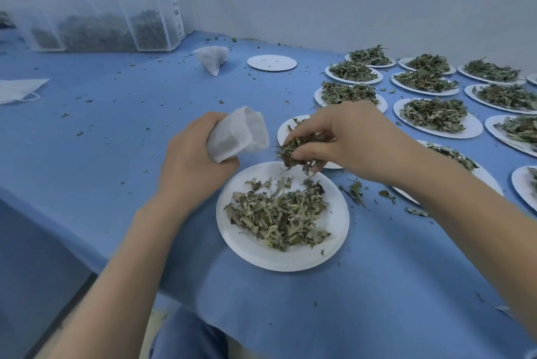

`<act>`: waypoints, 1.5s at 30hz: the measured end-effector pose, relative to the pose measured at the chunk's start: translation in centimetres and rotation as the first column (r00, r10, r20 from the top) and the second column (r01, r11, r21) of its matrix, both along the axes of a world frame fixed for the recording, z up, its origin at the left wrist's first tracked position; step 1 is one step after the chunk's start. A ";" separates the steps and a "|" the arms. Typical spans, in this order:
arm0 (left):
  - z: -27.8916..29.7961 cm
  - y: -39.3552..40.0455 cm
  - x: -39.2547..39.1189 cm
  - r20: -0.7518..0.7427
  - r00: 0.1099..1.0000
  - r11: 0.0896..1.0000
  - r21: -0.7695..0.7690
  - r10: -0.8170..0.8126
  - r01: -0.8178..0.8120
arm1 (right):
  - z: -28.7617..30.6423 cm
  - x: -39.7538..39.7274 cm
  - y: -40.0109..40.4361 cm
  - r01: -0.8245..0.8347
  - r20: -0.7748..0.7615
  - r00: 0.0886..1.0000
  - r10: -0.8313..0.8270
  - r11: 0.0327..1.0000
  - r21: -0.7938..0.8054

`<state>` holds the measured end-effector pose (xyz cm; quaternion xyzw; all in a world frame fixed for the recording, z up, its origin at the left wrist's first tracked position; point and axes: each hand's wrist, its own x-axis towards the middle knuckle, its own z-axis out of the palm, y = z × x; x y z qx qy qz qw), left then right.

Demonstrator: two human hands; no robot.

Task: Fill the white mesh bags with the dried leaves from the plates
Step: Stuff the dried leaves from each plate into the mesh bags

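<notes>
My left hand (191, 155) grips a white mesh bag (238, 135), its open mouth turned up and to the right. My right hand (345, 140) pinches a clump of dried leaves (296, 152) just right of the bag's mouth, above the far rim of a white paper plate (247, 245). A pile of dried leaves (279, 216) lies on that plate in front of me. Another white mesh bag (212, 58) lies farther back on the blue table.
Several white plates heaped with dried leaves (433, 114) fill the right side of the table. One bare plate (271, 63) sits at the back. Clear bins of dried leaves (98, 30) stand at the back left, a face mask (20, 90) at the left. Leaf crumbs are scattered about.
</notes>
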<state>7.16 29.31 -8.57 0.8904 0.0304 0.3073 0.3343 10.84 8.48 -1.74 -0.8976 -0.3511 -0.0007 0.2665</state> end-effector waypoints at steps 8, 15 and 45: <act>-1.2 -0.2 -0.3 0.037 0.999 1.000 -0.021 -0.011 0.012 | 1.0 0.0 -0.8 0.043 -0.006 0.999 -0.043 0.999 0.004; -0.9 -0.8 -0.7 0.134 0.986 0.985 0.155 -0.101 0.080 | 0.3 -1.4 1.0 -0.018 0.210 0.977 0.029 0.998 -0.057; -1.1 -1.2 -1.2 0.233 0.972 0.996 0.085 0.006 -0.026 | 0.6 -2.5 2.7 -0.124 -0.012 0.992 0.127 0.979 0.165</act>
